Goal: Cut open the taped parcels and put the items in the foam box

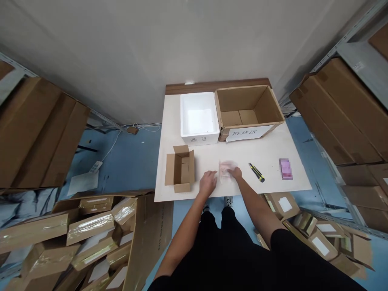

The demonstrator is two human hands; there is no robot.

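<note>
Grip: left hand, fingers curled by the near bag's left edge, hold cannot be told; right hand, fingers pinched on its right side. Bag: pale pink, blurred, over the table, on the person's side of the foam box and slightly right of it.

Left to right, placed by the foam box:
- Brown cartons: well left of it.
- Crate, cardboard: on the floor, left and nearer the person; packed with taped boxes.
- Small carton: nearer the person, left; flaps open.
- Foam box: white, open, handwritten front.
- Large carton: directly right, open; handwritten label on its front.
- Cutter, yellow and black: nearer the person, right.
- Pack, pink-purple, pixelated: farther right.
- Loose boxes: on the floor, right.
</note>
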